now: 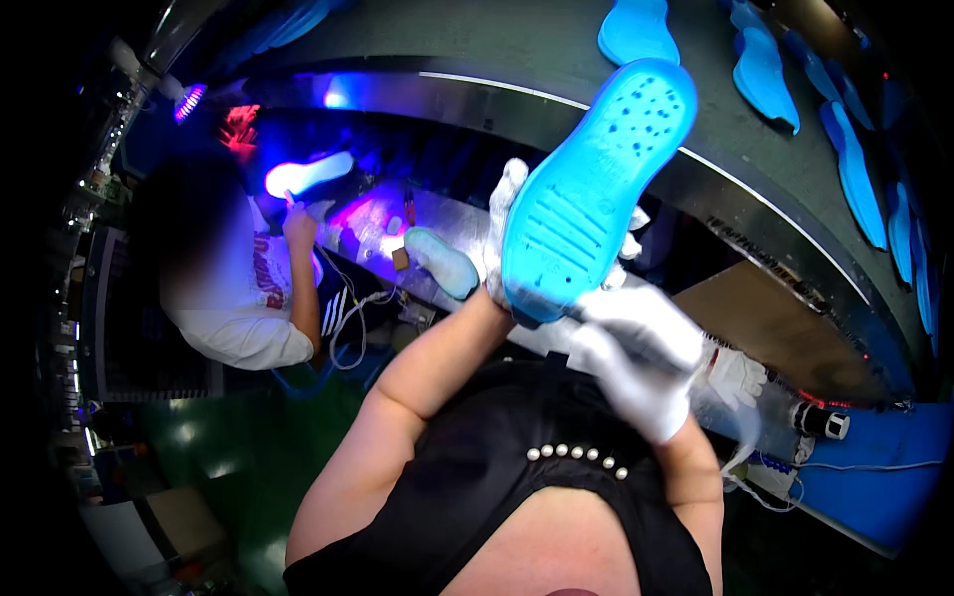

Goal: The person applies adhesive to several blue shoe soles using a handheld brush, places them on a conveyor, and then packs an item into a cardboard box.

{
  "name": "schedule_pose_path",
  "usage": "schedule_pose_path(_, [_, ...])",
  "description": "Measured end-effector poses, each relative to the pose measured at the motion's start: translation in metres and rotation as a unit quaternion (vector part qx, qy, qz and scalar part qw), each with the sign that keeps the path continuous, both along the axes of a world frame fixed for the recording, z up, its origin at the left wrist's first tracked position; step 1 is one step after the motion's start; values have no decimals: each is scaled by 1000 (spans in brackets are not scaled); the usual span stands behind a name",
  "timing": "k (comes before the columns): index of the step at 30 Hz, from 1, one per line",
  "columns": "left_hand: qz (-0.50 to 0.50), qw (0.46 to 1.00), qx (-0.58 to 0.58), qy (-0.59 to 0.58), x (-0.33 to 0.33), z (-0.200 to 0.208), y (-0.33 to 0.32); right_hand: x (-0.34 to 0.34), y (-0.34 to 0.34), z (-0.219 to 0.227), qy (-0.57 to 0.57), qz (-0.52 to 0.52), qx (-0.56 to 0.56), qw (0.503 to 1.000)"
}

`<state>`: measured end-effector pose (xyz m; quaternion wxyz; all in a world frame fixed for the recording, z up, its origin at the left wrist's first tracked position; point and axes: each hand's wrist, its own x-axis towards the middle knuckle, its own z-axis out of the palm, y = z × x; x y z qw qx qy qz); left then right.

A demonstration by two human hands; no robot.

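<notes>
Honestly, watch how you're carrying that one

So, your left hand in its white glove [500,233] has hold of the bright blue, foot-shaped moulded shoe sole [571,204], its thumb side along the left edge and white fingertips, apparently from the same hand, peeking past the right. You've got it tilted up in front of you, over the long shiny metal bench [383,223], its far end overlapping the rim of the curved dark grey-green belt [477,45] in this view.

Your white-gloved right hand [641,348] sits by the near end, but it's too blurred for me to tell if those fingers are grasping anything or even touching the sole.

What could go wrong? I'd guess a twist: if your right hand pushes hard on the near end, the sole might pivot, since the left seems to carry it alone. Slick glove fabric could let it slide too. And tip it further forward and the far end may clip the belt rim or the blue sole lying there [636,25].

As for writing: your co-worker's white shirt [243,328] has red lettering, which I won't copy. Your sole has faint moulded marks below its dark spots, too small to read. No brand I can make out.
</notes>
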<state>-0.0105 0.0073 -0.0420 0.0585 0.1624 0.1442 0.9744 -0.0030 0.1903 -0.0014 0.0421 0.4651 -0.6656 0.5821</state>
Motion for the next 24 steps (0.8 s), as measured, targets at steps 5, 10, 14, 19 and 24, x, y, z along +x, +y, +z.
schedule_pose_path(5, [-143, 988, -4, -62, -2, 1, -24, -18, 0, 7, 229, 84, 227, 943])
schedule_pose_path(10, [-106, 957, -195, -185, -11, -14, -37, -26, 0, 4, 119, 84, 127, 981])
schedule_pose_path(14, [-81, 941, -269, -190, -17, -5, -41, -5, -1, 10, 233, 119, 251, 932])
schedule_pose_path(19, [-153, 918, -290, -224, -11, 15, -41, -20, -1, -10, -47, 75, 128, 988])
schedule_pose_path(24, [-51, 894, -405, -187, -12, 10, -35, -3, 5, 12, 208, 79, 190, 956])
